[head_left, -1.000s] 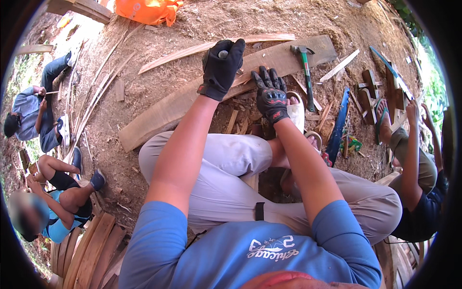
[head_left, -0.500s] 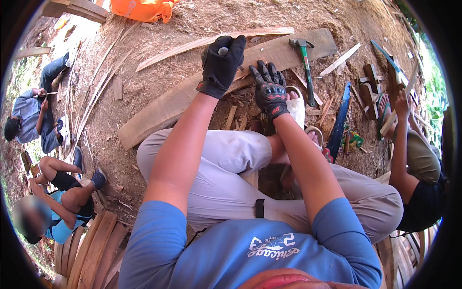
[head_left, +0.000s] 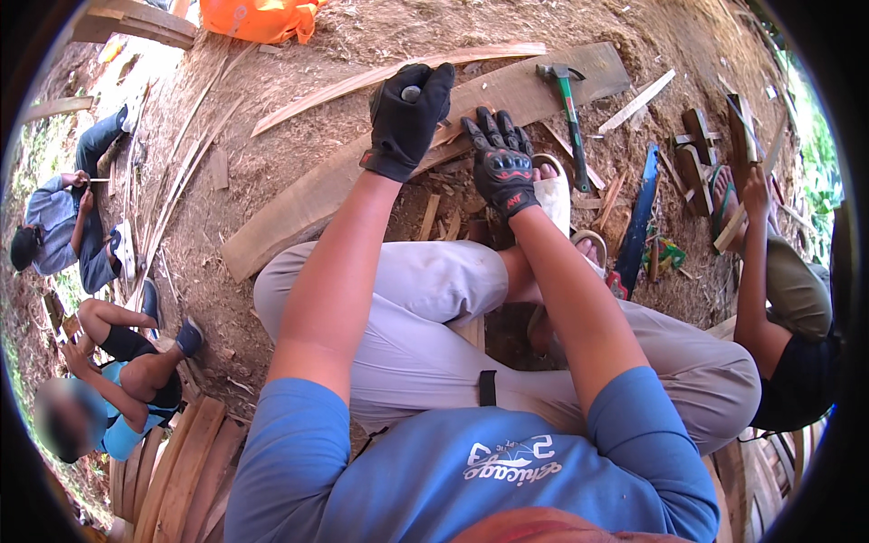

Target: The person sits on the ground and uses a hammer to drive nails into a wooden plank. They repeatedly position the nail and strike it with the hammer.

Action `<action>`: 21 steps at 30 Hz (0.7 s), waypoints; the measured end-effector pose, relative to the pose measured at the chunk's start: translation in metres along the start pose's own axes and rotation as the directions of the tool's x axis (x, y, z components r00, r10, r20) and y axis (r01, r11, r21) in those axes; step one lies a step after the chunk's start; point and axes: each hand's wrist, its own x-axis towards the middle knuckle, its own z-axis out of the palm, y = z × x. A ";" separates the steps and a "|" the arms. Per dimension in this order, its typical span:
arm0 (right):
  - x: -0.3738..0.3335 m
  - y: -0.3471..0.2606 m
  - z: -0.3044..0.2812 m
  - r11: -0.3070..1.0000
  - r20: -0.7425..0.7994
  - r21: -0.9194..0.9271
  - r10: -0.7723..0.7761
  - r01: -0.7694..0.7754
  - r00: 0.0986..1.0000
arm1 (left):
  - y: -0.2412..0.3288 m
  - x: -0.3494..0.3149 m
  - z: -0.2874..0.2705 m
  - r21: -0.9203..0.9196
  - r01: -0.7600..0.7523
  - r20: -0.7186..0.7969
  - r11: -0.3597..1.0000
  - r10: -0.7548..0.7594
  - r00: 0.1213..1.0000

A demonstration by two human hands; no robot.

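Observation:
My left hand (head_left: pixel 405 122), in a black glove, is closed around a tool with a round grey end (head_left: pixel 411 93) poking out at the top. The rest of that tool is mostly hidden by the fist. Beneath it lies a long, slightly curved wooden plank (head_left: pixel 299 213). My right hand (head_left: pixel 502 163), in a black glove with hard knuckle guards, is beside the left with its fingers stretched over the plank's near edge. A claw hammer (head_left: pixel 570 122) with a green and black handle rests with its head on the plank, right of my right hand.
A blue handsaw (head_left: pixel 641 217) lies right of my sandaled feet. Wood strips and chips litter the dirt. One person (head_left: pixel 778 299) sits close at the right holding a wood strip; two others (head_left: pixel 136 371) sit at the left. Stacked curved planks (head_left: pixel 186 471) stand lower left. An orange bag (head_left: pixel 258 18) lies at the far side.
The view has shifted slightly; my hands keep nearly the same place on the plank. A long blue blade near the person at the right no longer shows as before.

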 end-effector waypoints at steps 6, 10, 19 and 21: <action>0.001 0.001 -0.001 0.999 0.008 0.033 0.002 -0.003 1.000 | 0.004 0.000 -0.001 -0.031 0.001 0.011 1.000 -0.001 1.000; 0.001 0.003 0.003 1.000 -0.001 0.023 -0.002 0.002 1.000 | 0.012 0.002 -0.013 -0.037 -0.027 0.011 0.999 0.027 1.000; 0.001 0.000 -0.001 1.000 -0.006 0.013 0.005 -0.005 1.000 | 0.001 -0.014 -0.025 0.065 0.022 -0.051 0.998 -0.018 0.999; -0.001 -0.001 -0.001 1.000 -0.013 0.024 0.002 -0.002 1.000 | -0.001 -0.015 -0.024 0.151 0.017 -0.045 0.988 -0.010 0.999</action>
